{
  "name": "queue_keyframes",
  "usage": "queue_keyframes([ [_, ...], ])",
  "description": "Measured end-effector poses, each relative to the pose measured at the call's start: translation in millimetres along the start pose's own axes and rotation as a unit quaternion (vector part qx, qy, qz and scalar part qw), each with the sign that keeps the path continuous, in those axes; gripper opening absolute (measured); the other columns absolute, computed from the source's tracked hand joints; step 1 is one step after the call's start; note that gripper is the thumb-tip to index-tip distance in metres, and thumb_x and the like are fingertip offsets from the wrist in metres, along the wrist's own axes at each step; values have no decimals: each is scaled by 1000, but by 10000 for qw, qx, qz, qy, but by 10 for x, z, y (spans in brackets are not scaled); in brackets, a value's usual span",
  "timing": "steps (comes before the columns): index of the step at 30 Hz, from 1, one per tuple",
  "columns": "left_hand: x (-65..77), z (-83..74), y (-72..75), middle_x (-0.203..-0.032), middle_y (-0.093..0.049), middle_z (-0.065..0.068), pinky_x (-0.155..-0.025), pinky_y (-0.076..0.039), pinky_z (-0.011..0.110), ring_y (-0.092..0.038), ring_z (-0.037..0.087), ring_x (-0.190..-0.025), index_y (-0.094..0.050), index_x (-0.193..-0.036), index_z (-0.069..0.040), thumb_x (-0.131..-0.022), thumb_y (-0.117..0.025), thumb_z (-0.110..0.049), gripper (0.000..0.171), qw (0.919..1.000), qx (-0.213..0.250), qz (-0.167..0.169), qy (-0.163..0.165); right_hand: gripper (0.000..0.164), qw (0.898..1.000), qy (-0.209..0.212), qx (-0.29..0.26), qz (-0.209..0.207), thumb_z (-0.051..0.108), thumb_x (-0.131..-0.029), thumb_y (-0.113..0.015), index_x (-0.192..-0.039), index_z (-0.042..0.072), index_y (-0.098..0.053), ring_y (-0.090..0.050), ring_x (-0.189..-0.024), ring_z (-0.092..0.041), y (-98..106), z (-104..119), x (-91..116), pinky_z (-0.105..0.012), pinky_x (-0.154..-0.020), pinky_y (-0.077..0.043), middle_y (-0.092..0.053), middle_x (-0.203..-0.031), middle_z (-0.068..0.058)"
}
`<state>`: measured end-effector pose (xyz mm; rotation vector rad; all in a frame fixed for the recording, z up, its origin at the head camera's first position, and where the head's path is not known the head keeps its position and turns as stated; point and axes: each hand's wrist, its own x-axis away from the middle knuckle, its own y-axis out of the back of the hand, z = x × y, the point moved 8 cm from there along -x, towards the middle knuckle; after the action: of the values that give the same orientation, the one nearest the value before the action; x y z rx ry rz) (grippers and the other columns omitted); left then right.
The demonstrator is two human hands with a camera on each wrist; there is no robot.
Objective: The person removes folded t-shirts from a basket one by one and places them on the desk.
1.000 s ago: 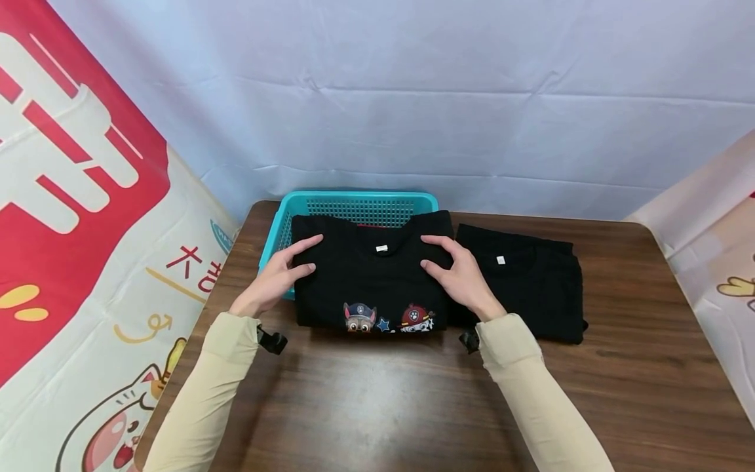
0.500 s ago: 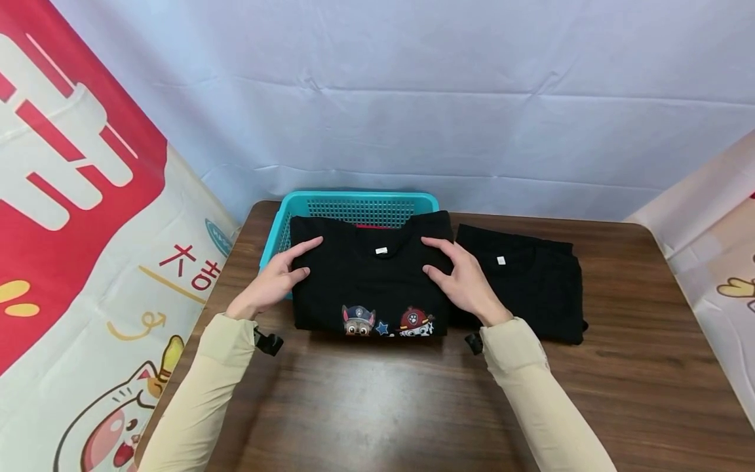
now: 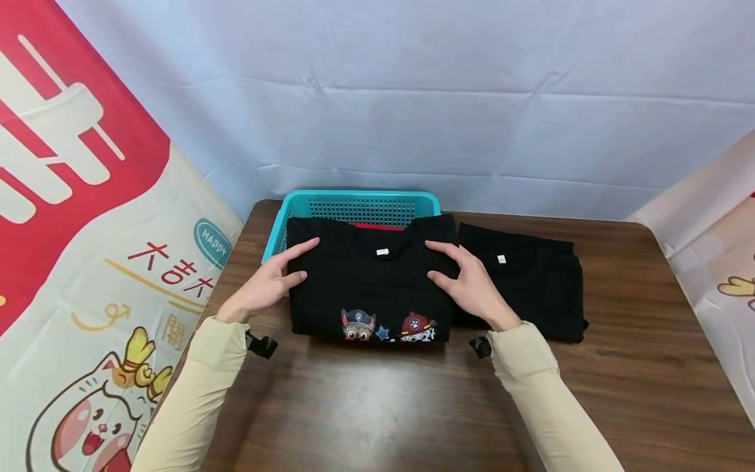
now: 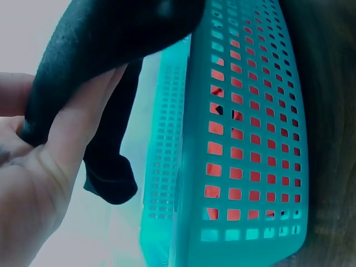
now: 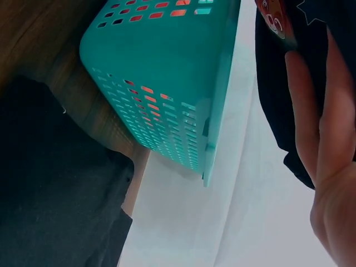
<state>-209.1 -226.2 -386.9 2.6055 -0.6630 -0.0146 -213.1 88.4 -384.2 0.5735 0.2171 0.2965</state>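
Note:
A folded black T-shirt (image 3: 377,282) hangs level over the turquoise basket (image 3: 362,195), its lower edge bearing two cartoon dog heads and a blue star. My left hand (image 3: 268,282) grips its left side, thumb and index finger on top. In the left wrist view, other fingers (image 4: 83,105) reach under the cloth. The right side is held by my right hand (image 3: 468,282); in the right wrist view its fingers (image 5: 334,111) lie along the underside. Something red (image 3: 377,227) shows inside the basket behind the collar. Most of the basket is hidden beneath the shirt.
Another folded black T-shirt (image 3: 548,288) with a white neck label lies on the brown wooden table (image 3: 631,314), right of the basket. A pale cloth (image 3: 472,118) hangs behind the table, and a printed banner (image 3: 147,262) stands along the left.
Both hands have lifted the shirt slightly and drawn it a little toward me. More of the red inside the basket shows behind the collar. The other folded shirt has stayed put.

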Motion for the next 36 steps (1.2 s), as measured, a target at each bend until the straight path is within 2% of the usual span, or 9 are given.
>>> queue_keyframes([
  [9,113,29,20,-155,-26,-2,-54,-50,32,-36,17,-51,-31,-152,-30,-96,-52,-4,65,9997,105,26,205,54,9999,6,47,139,13,-90,-68,-141,20,-50,-38,-138,-31,-21,37,80,-53,-110,-33,-47,-146,-8],
  [13,170,54,23,-147,-35,1,-55,-48,30,-38,20,-52,-32,-151,-32,-95,-54,-3,67,9998,136,20,158,55,9999,5,70,80,15,-89,-69,-140,22,-52,-54,-103,-22,-24,44,136,-39,-88,-45,-57,-129,-6],
  [18,250,85,44,-112,-48,9,-53,-40,29,-33,21,-49,-34,-150,-32,-94,-56,-3,67,9997,182,-41,158,55,9999,-112,-65,41,17,-88,-71,-139,24,-53,-44,-71,-18,-48,32,228,-26,-66,-40,-59,-108,-4],
  [22,320,88,32,-147,-37,2,-70,-43,20,-46,4,-77,-32,-151,-30,-94,-57,-5,67,9993,360,2,131,54,9994,-144,-309,19,17,-88,-72,-138,25,-54,-47,-76,-18,-79,32,293,-24,-66,-42,-59,-111,-3],
  [25,372,90,14,-158,-20,0,-69,-41,20,-43,2,-75,-30,-152,-26,-94,-56,-3,68,9985,540,52,47,54,9988,-150,-470,46,18,-88,-71,-138,25,-54,-50,-83,-18,-114,25,334,-23,-70,-43,-58,-116,-4],
  [29,433,109,-22,-155,-18,6,-47,-34,32,-28,17,-44,-27,-154,-22,-93,-57,1,72,9954,949,128,-17,53,9980,-176,-604,93,19,-89,-71,-138,25,-53,-50,-89,-18,-153,13,389,-22,-73,-44,-58,-121,-4],
  [32,471,137,-64,-156,-14,0,-43,-31,36,-29,19,-41,-25,-154,-20,-92,-57,3,74,9916,1269,248,-9,53,9976,-157,-667,129,19,-89,-71,-138,24,-53,-51,-91,-17,-180,15,427,-22,-74,-44,-58,-122,-4],
  [34,495,148,-86,-151,-20,-4,-41,-29,36,-29,19,-39,-24,-154,-20,-92,-57,3,74,9896,1401,327,-8,53,9971,-135,-737,152,18,-89,-71,-138,23,-54,-51,-92,-16,-199,23,450,-21,-75,-45,-58,-122,-4],
  [36,520,161,-97,-125,-47,-5,-39,-29,34,-29,18,-38,-24,-154,-21,-92,-58,2,75,9894,1408,359,31,52,9966,-113,-798,162,18,-89,-71,-138,22,-54,-52,-92,-15,-217,33,472,-21,-76,-45,-59,-122,-4],
])
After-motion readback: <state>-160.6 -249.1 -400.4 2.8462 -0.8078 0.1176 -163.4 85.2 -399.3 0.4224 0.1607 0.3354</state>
